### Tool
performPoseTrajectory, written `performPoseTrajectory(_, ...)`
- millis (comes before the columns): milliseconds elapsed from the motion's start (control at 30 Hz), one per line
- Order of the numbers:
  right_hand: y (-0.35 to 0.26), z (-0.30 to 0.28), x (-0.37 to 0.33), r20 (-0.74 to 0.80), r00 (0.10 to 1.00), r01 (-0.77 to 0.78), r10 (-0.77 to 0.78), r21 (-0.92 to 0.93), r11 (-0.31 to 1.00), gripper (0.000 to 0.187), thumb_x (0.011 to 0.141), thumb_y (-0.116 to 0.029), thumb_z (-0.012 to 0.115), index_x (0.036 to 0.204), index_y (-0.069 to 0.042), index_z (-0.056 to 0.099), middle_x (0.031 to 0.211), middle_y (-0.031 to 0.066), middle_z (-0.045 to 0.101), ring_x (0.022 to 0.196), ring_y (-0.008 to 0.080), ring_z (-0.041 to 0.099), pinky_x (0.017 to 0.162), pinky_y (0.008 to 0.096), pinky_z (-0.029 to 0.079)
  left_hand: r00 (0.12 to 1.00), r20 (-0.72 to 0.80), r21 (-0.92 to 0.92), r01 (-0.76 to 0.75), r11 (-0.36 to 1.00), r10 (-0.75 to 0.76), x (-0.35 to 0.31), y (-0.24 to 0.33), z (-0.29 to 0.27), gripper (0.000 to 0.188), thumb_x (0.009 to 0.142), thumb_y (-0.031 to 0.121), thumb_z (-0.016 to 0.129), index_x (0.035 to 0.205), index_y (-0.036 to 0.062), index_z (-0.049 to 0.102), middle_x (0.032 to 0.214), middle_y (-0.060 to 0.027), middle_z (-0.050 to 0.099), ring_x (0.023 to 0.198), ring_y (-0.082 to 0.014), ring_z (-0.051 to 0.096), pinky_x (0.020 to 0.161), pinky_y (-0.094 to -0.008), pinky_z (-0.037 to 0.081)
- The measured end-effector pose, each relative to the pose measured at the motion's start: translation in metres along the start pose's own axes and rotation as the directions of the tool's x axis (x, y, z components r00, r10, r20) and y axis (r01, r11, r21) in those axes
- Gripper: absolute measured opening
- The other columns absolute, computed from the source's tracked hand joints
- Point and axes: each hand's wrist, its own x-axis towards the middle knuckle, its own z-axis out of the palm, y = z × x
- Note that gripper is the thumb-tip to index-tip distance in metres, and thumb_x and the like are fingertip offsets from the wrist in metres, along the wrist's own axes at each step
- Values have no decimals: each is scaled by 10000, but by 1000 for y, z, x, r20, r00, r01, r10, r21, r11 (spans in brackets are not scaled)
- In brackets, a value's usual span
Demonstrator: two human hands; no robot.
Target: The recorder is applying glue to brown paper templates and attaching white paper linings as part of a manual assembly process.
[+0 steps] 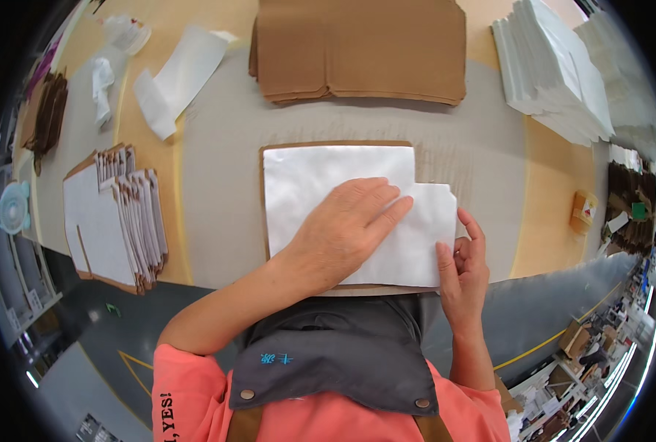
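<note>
Head cam, my view from afar: L hand (340, 227) lies palm-down on a white sheet (400, 254), fingers (392, 215) slightly spread, gripping nothing. R hand (466, 276) is at the sheet's R edge, thumb and forefinger apart; can't tell if they pinch it. Sheet sits on a brown piece (328, 144) at the bench's (221, 184) near edge. Beyond: brown stack (361, 48); far R: white stack (552, 70); L: white-and-brown pile (100, 221).

Coral short-sleeved shirt (328, 421), dark grey apron (335, 372), brown straps (245, 426)
</note>
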Motion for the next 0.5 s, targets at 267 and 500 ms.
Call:
performPoseTrajectory(267, 12, -2, -1, 5, 1000, 1, -1, -63, 998, 526, 943, -82, 661, 1407, -21, 422, 732, 13, 566, 561, 58, 458, 519, 223, 378, 969, 126, 4, -216, 976, 214, 11, -4, 24, 411, 813, 89, 589, 1214, 12, 633, 1263, -130, 580, 1205, -294, 543, 1053, -436, 458)
performPoseTrajectory(500, 12, -1, 0, -8, 1000, 5, -6, -180, 984, 526, 929, -94, 683, 1387, -20, 436, 714, 19, 580, 561, 74, 485, 518, 241, 402, 962, 167, -23, -215, 976, 216, 11, -9, 27, 416, 828, 103, 577, 1235, 37, 631, 1281, -127, 576, 1220, -304, 533, 1067, -447, 450)
